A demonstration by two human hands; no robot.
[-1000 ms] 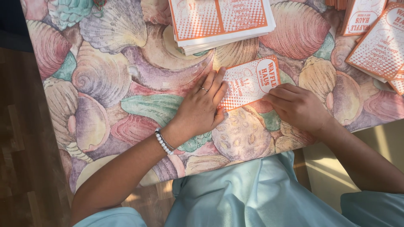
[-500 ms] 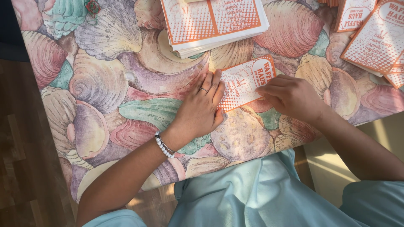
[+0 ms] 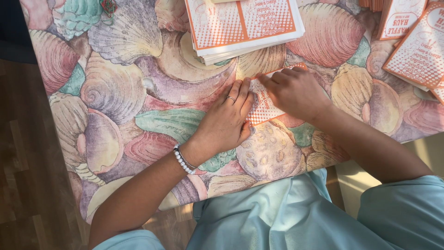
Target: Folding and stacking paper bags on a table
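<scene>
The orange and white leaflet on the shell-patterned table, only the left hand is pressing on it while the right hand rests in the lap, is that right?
Not quite. The head view shows both hands on the orange and white leaflet: the left hand lies flat on it, and the right hand presses on it too, not resting in the lap. It does lie on the shell-patterned table.

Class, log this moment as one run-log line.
left hand: flat on orange-and-white paper sheet | right hand: pressing its fold | stack of sheets: beyond
</scene>
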